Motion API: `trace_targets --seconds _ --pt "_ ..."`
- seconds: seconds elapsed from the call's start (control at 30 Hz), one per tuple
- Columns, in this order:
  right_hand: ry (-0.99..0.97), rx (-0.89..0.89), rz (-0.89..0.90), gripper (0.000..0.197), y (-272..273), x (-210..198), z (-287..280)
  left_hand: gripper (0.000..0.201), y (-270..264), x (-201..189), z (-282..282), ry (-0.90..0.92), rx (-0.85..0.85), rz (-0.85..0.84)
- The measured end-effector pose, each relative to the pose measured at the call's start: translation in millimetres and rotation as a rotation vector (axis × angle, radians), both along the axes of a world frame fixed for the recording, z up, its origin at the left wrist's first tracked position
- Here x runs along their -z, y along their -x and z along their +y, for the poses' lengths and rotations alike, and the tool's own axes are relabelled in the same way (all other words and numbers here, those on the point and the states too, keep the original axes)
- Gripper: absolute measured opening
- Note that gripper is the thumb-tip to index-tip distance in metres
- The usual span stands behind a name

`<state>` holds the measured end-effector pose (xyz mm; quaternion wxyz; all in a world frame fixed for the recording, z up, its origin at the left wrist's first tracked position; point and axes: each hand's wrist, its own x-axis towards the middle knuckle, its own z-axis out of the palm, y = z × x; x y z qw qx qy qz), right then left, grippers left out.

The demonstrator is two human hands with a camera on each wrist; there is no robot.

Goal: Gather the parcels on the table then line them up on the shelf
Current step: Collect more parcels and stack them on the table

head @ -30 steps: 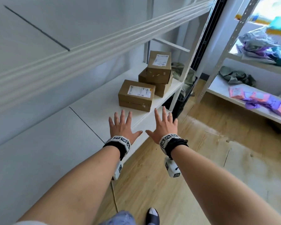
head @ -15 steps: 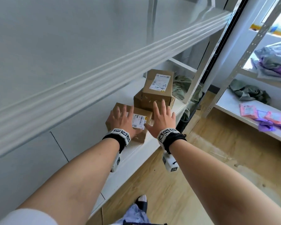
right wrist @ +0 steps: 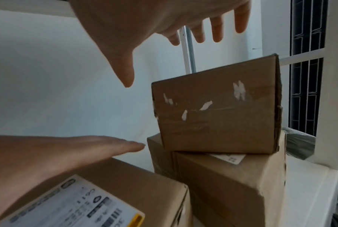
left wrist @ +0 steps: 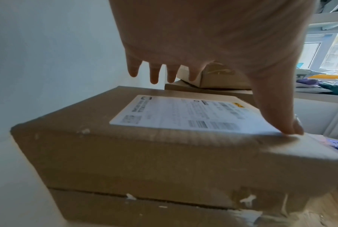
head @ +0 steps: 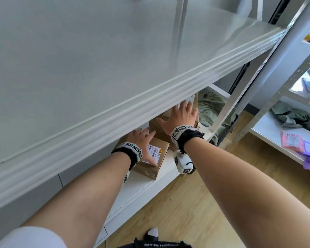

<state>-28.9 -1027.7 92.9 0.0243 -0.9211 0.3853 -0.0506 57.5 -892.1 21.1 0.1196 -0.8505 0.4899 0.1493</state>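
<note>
Three brown cardboard parcels sit on the lower white shelf (head: pixel 143 183). The nearest parcel (head: pixel 159 158) (left wrist: pixel 144 153) carries a white label. My left hand (head: pixel 141 138) lies flat over its top with straight, spread fingers, and the thumb (left wrist: pixel 292 129) touches the front edge by the label. Behind it, a small parcel (right wrist: pixel 216 115) stands stacked on a wider parcel (right wrist: pixel 232 184). My right hand (head: pixel 183 113) hovers open above the small parcel, fingers (right wrist: pixel 216 30) spread and apart from the cardboard. The upper shelf hides most of the stack in the head view.
The upper shelf board (head: pixel 115 68) overhangs low above both hands. Grey-green bags (head: pixel 209 108) lie past the shelf's far end by a metal post. A second rack (head: pixel 276 138) at the right holds pink and purple mailers. Wooden floor (head: pixel 195 203) lies below.
Both hands have reached further in under the upper shelf. The left hand stays on the near parcel; the right hand has moved on from it to above the stacked parcels.
</note>
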Motion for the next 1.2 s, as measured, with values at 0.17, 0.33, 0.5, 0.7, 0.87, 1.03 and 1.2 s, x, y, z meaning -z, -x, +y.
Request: trace_targets --seconds 0.17,0.33,0.5,0.7,0.87,1.03,1.2 --pt "-0.028 -0.005 0.037 0.107 -7 -2 -11 0.142 3 -2 -4 -0.034 0.019 0.063" --pt "-0.153 0.036 0.123 0.107 -16 -1 -22 0.149 5 1 -9 -0.124 0.049 0.071" --pt "-0.105 0.054 0.176 0.105 -17 15 -22 0.163 4 5 -15 -0.223 0.06 0.07" --pt "-0.09 -0.007 0.104 0.098 -12 20 -26 0.165 12 -3 -25 -0.325 0.135 -0.005" --pt "-0.059 -0.091 0.084 0.096 -4 25 -18 0.154 16 -14 -22 -0.295 0.05 -0.043" --pt "-0.033 -0.16 0.04 0.094 6 17 -13 0.149 26 -24 -11 -0.286 -0.021 -0.099" --pt "0.016 -0.247 0.016 0.098 20 6 -2 0.15 44 -39 9 -0.24 -0.177 -0.088"
